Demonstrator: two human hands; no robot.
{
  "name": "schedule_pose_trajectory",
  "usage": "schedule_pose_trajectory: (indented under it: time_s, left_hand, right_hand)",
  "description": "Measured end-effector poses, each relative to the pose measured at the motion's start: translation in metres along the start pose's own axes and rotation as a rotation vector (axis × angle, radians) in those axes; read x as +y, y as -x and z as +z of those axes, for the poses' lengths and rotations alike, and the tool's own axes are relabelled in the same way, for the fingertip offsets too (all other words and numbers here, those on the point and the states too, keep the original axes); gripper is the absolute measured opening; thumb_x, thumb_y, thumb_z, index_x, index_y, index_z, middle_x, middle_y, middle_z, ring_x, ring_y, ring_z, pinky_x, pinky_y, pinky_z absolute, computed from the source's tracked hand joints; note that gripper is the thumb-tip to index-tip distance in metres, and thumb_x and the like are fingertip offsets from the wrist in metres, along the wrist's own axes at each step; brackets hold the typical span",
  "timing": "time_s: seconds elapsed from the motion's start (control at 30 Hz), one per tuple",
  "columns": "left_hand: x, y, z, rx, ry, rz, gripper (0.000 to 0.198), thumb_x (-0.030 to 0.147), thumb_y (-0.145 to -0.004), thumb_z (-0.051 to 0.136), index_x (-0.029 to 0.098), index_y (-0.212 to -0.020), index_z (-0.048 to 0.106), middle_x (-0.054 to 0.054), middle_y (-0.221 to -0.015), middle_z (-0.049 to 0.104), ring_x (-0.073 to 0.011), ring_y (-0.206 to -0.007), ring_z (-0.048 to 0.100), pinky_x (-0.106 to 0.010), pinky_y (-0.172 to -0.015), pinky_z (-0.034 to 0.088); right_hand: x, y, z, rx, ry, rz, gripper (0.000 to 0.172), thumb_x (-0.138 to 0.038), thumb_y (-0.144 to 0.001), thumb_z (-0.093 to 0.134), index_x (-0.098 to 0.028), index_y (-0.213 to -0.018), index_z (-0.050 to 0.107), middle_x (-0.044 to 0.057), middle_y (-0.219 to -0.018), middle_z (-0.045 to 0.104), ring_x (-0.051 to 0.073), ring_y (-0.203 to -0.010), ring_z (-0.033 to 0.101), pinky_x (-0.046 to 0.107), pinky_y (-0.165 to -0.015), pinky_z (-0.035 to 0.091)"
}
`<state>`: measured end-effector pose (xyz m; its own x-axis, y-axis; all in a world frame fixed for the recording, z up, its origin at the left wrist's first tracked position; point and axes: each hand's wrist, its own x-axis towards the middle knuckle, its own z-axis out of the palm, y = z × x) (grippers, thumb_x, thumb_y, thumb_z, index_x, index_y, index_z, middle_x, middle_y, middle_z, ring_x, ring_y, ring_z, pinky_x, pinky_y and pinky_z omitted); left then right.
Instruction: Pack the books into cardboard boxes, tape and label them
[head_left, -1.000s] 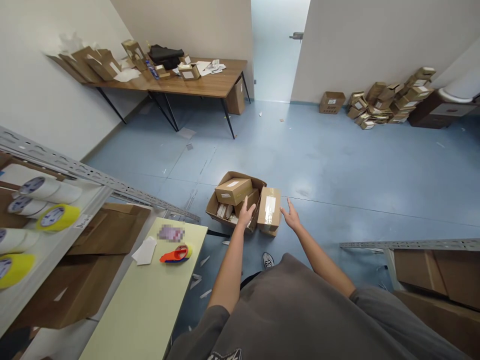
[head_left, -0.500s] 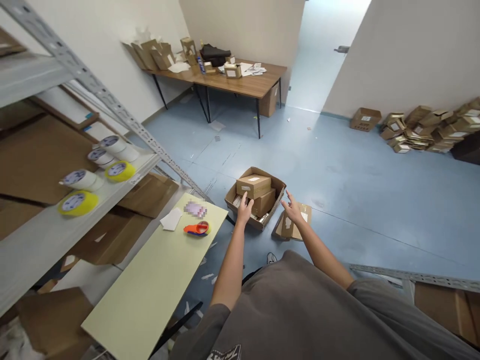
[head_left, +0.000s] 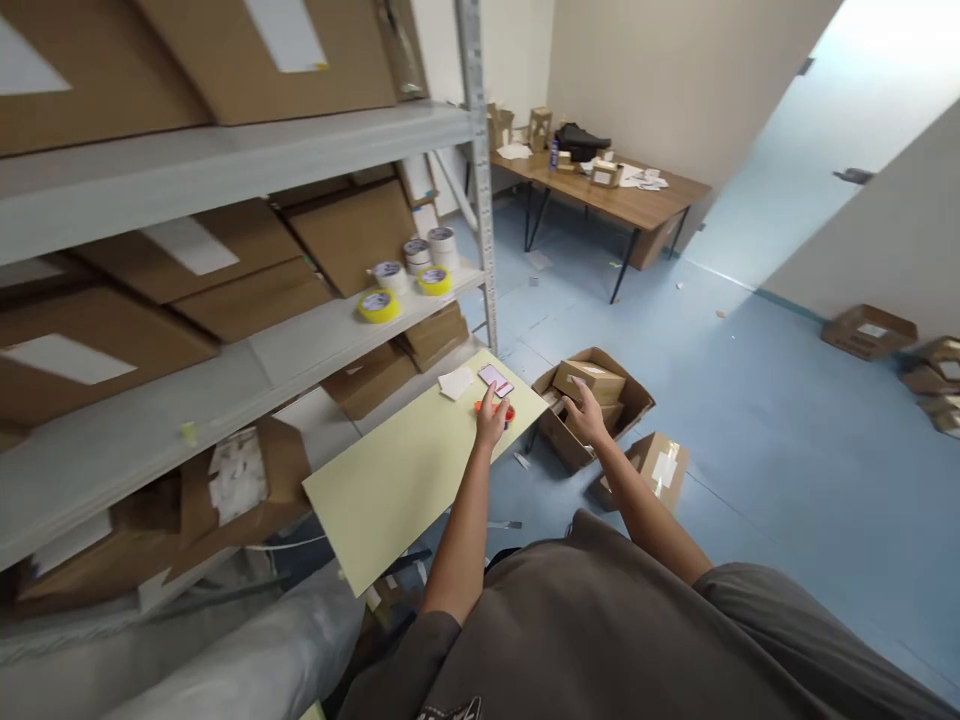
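Note:
My left hand (head_left: pixel 490 420) is held over the end of the pale yellow tabletop (head_left: pixel 397 480), fingers apart and nothing in them. Partly behind that hand lies an orange tape dispenser (head_left: pixel 510 413); whether the fingers touch it I cannot tell. A phone (head_left: pixel 496 379) and some white paper (head_left: pixel 455 383) rest just beyond. My right hand (head_left: pixel 588 415) is open and empty, in line with the open carton (head_left: pixel 636 398) on the floor. Inside that carton sit smaller cardboard boxes, the top one (head_left: pixel 592 380) bearing a white label.
A taped box (head_left: pixel 660 465) lies on the floor right of the carton. On my left stands a metal shelf (head_left: pixel 247 385) with cardboard boxes and several tape rolls (head_left: pixel 379 305). A brown table (head_left: pixel 637 205) with clutter is at the back, and more cartons (head_left: pixel 870 332) lie at right.
My view has swung left, so the shelf and tabletop fill more of it. My left hand now overlaps the tape dispenser and my right hand the carton. Both hands stay open.

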<state>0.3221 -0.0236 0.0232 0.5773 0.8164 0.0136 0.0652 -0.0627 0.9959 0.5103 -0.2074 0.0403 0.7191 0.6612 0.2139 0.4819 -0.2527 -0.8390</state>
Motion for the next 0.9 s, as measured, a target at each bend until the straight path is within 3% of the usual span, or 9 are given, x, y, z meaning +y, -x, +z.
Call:
schedule_pose_trajectory:
  time_s: [0.2,0.3,0.37,0.47,0.6,0.73,0.9]
  left_hand:
    - [0.0,0.033,-0.131,0.253,-0.005,-0.034,0.062,0.052,-0.1,0.065,0.026,-0.156,0.056,-0.012,-0.167,0.048,-0.0325,-0.154,0.046,-0.049,-0.125,0.04]
    - [-0.006,0.045,-0.176,0.384,-0.02,-0.061,0.062,0.054,-0.1,0.064,0.026,-0.155,0.056,-0.014,-0.166,0.049,-0.0327,-0.15,0.051,-0.049,-0.122,0.043]
    - [-0.011,0.049,-0.193,0.446,-0.03,-0.075,0.062,0.056,-0.101,0.062,0.026,-0.155,0.055,-0.016,-0.164,0.05,-0.0323,-0.148,0.052,-0.048,-0.121,0.044]
    - [-0.021,0.049,-0.198,0.484,-0.046,-0.092,0.064,0.059,-0.101,0.061,0.026,-0.155,0.054,-0.017,-0.162,0.052,-0.0319,-0.147,0.053,-0.047,-0.121,0.044]
    - [-0.033,0.043,-0.179,0.429,-0.062,-0.12,0.065,0.06,-0.101,0.061,0.027,-0.156,0.053,-0.015,-0.165,0.049,-0.0321,-0.15,0.05,-0.047,-0.122,0.044]
    - [-0.046,0.029,-0.153,0.365,-0.092,-0.191,0.066,0.059,-0.1,0.061,0.027,-0.157,0.053,-0.014,-0.167,0.048,-0.0321,-0.152,0.048,-0.047,-0.122,0.043]
    - [-0.064,0.009,-0.124,0.379,-0.144,-0.24,0.065,0.058,-0.102,0.06,0.027,-0.158,0.052,-0.015,-0.166,0.049,-0.0301,-0.152,0.048,-0.044,-0.122,0.043]
  right_hand:
    - [-0.072,-0.008,0.102,-0.175,-0.037,-0.129,0.064,-0.056,-0.1,0.056,-0.024,-0.155,0.056,0.016,-0.164,0.052,0.033,-0.152,0.048,0.056,-0.124,0.043]
    - [-0.1,-0.013,0.137,-0.216,-0.032,-0.16,0.063,-0.055,-0.1,0.055,-0.024,-0.155,0.056,0.015,-0.164,0.051,0.033,-0.152,0.048,0.055,-0.123,0.044]
    - [-0.111,-0.017,0.152,-0.227,-0.024,-0.168,0.062,-0.053,-0.1,0.055,-0.024,-0.155,0.056,0.015,-0.165,0.051,0.033,-0.152,0.048,0.055,-0.123,0.044]
    - [-0.115,-0.024,0.163,-0.252,-0.002,-0.164,0.062,-0.049,-0.1,0.056,-0.023,-0.156,0.055,0.014,-0.166,0.05,0.033,-0.15,0.05,0.054,-0.123,0.044]
    - [-0.097,-0.04,0.167,-0.296,0.043,-0.149,0.063,-0.046,-0.099,0.057,-0.024,-0.158,0.054,0.013,-0.167,0.048,0.033,-0.15,0.05,0.054,-0.124,0.043]
    - [-0.061,-0.058,0.167,-0.339,0.083,-0.11,0.062,-0.043,-0.099,0.057,-0.024,-0.158,0.054,0.012,-0.166,0.05,0.034,-0.151,0.048,0.054,-0.125,0.041]
    - [-0.003,-0.067,0.17,-0.425,0.136,-0.041,0.06,-0.04,-0.098,0.058,-0.023,-0.155,0.057,0.014,-0.163,0.052,0.034,-0.15,0.048,0.054,-0.125,0.042]
